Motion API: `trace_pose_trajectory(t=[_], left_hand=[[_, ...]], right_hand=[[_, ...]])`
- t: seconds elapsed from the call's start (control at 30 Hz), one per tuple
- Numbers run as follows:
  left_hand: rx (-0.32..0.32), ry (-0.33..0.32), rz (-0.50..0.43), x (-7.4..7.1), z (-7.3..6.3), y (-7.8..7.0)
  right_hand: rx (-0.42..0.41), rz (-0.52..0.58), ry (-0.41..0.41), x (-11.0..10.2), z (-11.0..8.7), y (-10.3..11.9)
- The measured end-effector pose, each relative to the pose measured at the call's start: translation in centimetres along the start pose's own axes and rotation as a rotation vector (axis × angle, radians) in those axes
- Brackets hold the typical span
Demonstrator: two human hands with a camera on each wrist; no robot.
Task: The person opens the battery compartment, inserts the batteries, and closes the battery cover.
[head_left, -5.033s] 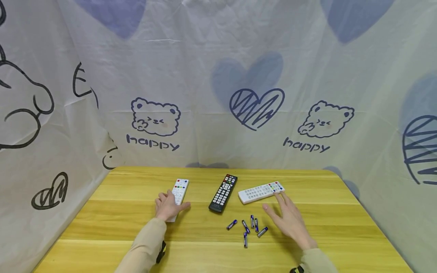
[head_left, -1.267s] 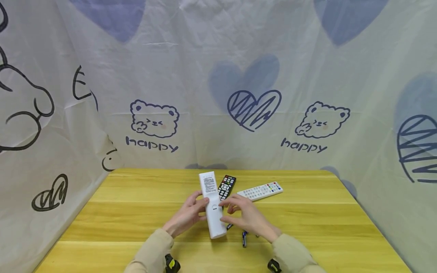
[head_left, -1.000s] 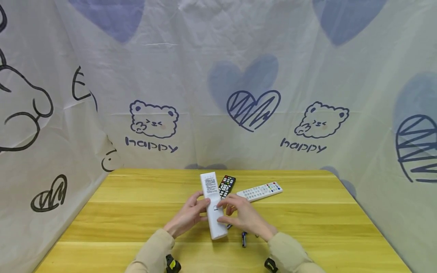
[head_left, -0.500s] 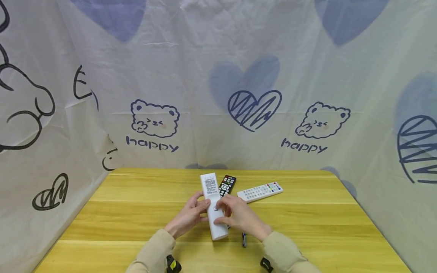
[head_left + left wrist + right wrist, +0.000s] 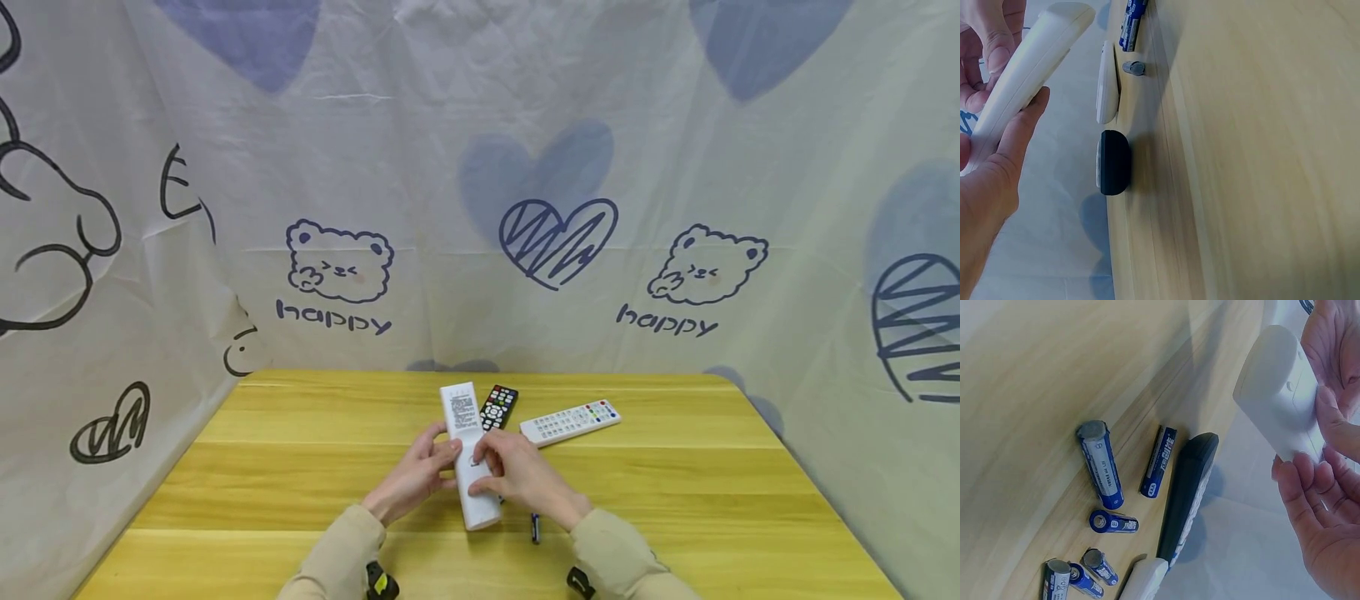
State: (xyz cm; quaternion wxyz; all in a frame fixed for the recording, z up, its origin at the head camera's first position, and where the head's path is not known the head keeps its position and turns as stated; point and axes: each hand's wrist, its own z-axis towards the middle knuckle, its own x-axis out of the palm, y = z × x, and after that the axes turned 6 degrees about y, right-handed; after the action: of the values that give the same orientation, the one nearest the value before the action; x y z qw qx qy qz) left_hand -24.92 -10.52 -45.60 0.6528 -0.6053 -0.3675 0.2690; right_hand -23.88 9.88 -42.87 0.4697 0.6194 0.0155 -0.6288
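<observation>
A white remote control [image 5: 467, 479] is held up off the table, its labelled back toward the head camera and the battery cover in place. My left hand [image 5: 415, 477] grips it by the left edge, thumb on the back and fingers behind. My right hand [image 5: 528, 479] bends over the lower right part, a fingertip by the cover's latch and the thumb on the cover. Both hands also flank the remote in the left wrist view, where its side and end show. Loose AAA batteries [image 5: 1100, 465] lie on the table; in the head view the right hand hides most of them.
Beyond the hands, a black remote control [image 5: 498, 407] lies buttons up, partly hidden by the held one. To its right is another white remote control [image 5: 572, 422]. The wooden table [image 5: 262, 467] meets a printed cloth backdrop [image 5: 442, 167] behind and along the sides.
Five seconds ago the remote lay buttons up under my left hand; it is now lifted and turned over. The right hand has left the other white remote and moved onto the cover.
</observation>
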Motion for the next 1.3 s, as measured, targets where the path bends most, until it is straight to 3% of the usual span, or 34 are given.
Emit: trace_pose_trajectory(t=[0.37, 0.73, 0.97, 1.3], left_hand=[[-0.007, -0.004, 0.003, 0.1, 0.0, -0.1], [-0.013, -0.039, 0.056, 0.3, 0.1, 0.0], [-0.017, -0.073, 0.088, 0.3, 0.1, 0.1], [-0.003, -0.094, 0.102, 0.4, 0.0, 0.3]], right_hand=[[0.034, 0.031, 0.023, 0.0, 0.0, 0.1], [0.11, -0.092, 0.042, 0.2, -0.6, 1.4], [0.164, -0.081, -0.013, 0.9, -0.8, 2.0], [0.114, -0.115, -0.085, 1.5, -1.3, 2.0]])
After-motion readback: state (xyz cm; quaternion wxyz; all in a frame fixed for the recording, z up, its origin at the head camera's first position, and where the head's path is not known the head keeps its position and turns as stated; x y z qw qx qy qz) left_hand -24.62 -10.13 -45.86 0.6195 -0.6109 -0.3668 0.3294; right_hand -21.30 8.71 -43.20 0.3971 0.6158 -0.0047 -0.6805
